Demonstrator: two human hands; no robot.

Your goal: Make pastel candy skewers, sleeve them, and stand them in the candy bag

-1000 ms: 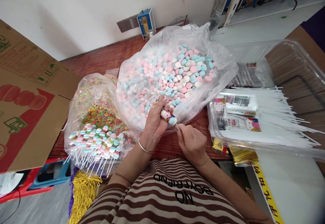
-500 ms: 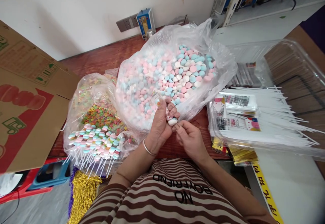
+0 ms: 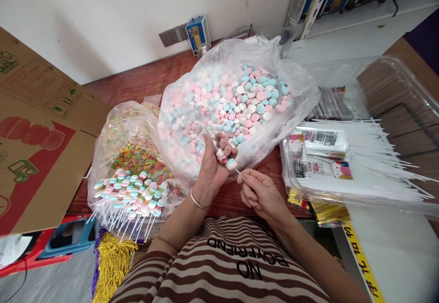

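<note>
My left hand (image 3: 213, 163) is closed round a small printed clear wrapper (image 3: 219, 153), with a pale candy (image 3: 232, 164) at its lower end. A thin white stick (image 3: 238, 171) runs from the candy to my right hand (image 3: 259, 193), whose fingers pinch it. Behind my hands lies an open clear bag (image 3: 192, 106) of pink, blue and white candies (image 3: 252, 97). At the left, finished-looking candy sticks (image 3: 132, 193) rest on a bag of colourful ring-shaped pieces (image 3: 133, 159).
A clear tray (image 3: 291, 179) on the right holds white sticks (image 3: 373, 156) and printed wrappers (image 3: 325, 140). A cardboard box (image 3: 41, 124) stands at the left. A small blue device (image 3: 198, 33) is by the wall. Gold packets (image 3: 329, 211) lie below the tray.
My right hand has moved slightly right and down from my left, and more of the white stick shows between them. My left hand has shifted a little left.
</note>
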